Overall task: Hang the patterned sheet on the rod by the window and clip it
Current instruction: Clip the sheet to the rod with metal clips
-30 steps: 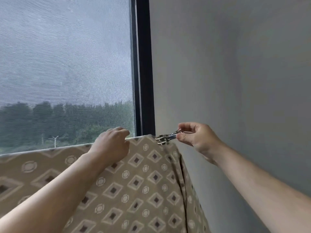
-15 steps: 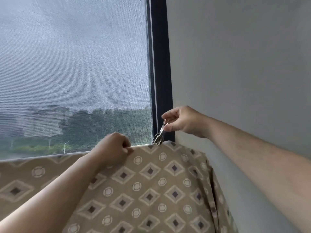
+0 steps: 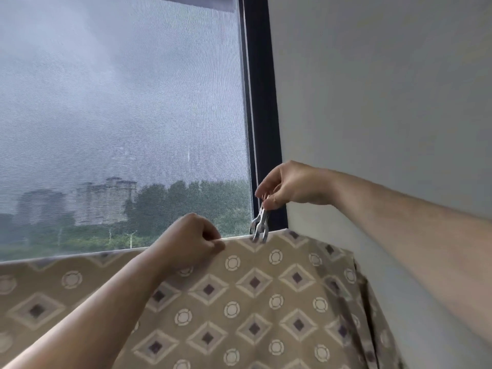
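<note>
Left hand pinches the tan diamond-patterned sheet at its top fold; at its 3 o'clock, right hand holds a small silver metal clip touching that edge.

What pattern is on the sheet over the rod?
Tan sheet with cream-outlined diamonds, dark centres, and small cream rings between; head view shows it.

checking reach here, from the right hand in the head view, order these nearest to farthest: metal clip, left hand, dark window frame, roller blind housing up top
1. metal clip, pinched in the right hand
2. dark window frame, just behind it
3. left hand, lower left on the sheet edge
4. roller blind housing, top of view
</note>
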Motion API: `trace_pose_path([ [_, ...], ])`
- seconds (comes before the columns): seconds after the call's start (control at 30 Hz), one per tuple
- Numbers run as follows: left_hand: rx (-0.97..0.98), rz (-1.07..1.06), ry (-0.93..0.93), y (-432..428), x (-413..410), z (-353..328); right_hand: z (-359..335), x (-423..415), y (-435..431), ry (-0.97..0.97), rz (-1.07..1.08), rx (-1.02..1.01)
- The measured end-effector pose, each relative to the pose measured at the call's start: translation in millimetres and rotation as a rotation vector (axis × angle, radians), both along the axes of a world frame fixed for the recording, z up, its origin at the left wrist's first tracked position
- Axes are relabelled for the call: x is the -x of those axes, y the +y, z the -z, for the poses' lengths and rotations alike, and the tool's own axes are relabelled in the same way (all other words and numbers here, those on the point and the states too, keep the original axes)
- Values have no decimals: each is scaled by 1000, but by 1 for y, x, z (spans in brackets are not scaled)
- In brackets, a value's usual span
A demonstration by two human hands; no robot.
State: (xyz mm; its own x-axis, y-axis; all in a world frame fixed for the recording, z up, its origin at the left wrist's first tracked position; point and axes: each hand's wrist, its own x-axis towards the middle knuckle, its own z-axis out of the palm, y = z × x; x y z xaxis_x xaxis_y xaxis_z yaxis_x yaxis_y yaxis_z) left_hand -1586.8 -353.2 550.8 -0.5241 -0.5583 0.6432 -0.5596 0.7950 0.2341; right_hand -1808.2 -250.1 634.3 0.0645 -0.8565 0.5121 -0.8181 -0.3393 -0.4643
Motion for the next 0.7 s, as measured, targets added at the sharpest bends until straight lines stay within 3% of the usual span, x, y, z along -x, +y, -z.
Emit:
trace_pose_path([
  [0.37, 17, -24, 7, 11, -2, -2, 0, -18, -11, 205, 43, -206],
  [0.5, 32, -43, 8, 11, -2, 0, 8, -16, -13, 122, -25, -206],
  [0.7, 161, -139, -7, 1, 5, 15, 31, -14, -9, -165, -129, 47],
])
